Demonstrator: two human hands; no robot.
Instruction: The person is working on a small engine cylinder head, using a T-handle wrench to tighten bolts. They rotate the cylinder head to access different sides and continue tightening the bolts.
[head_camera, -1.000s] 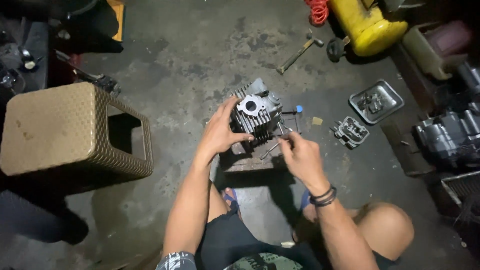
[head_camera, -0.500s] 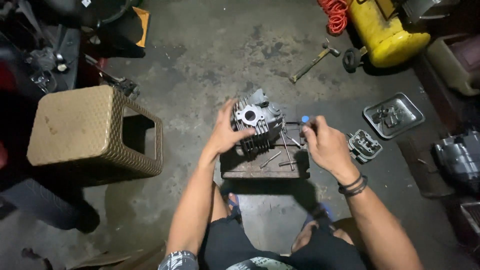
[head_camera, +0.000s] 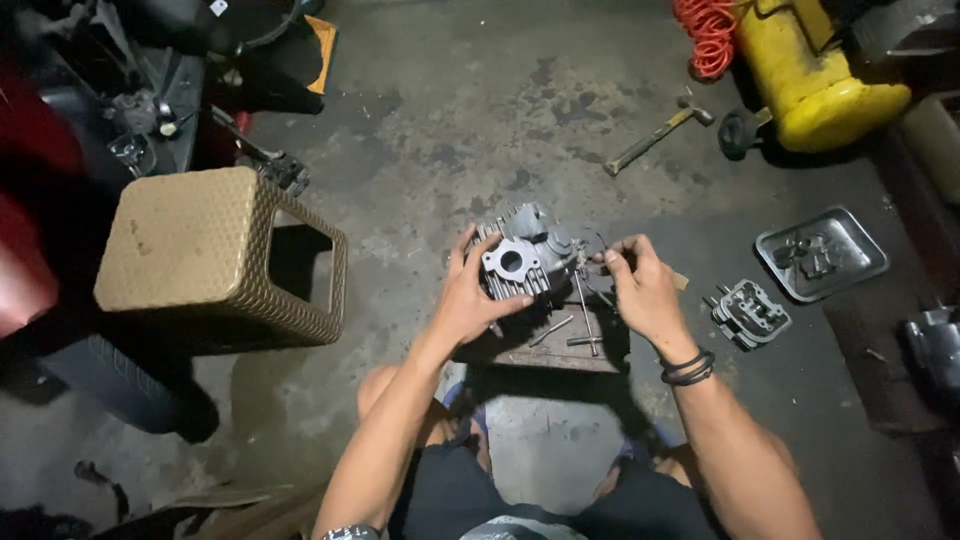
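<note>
The left hand (head_camera: 472, 300) clasps a finned grey metal cylinder (head_camera: 522, 262) by its side, steadying it on a low block (head_camera: 545, 350) between the knees. The right hand (head_camera: 640, 290) pinches a thin rod (head_camera: 583, 300) at the cylinder's edge. Beyond the right hand lie a ribbed head (head_camera: 750, 312) and a dented steel tray (head_camera: 822, 253); left stands a woven stool (head_camera: 215, 255).

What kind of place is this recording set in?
Most likely a small engine or motorcycle repair workshop. On a stained concrete floor, the left hand steadies a finned engine cylinder; a hammer, a metal parts tray and a yellow tank lie nearby.
</note>
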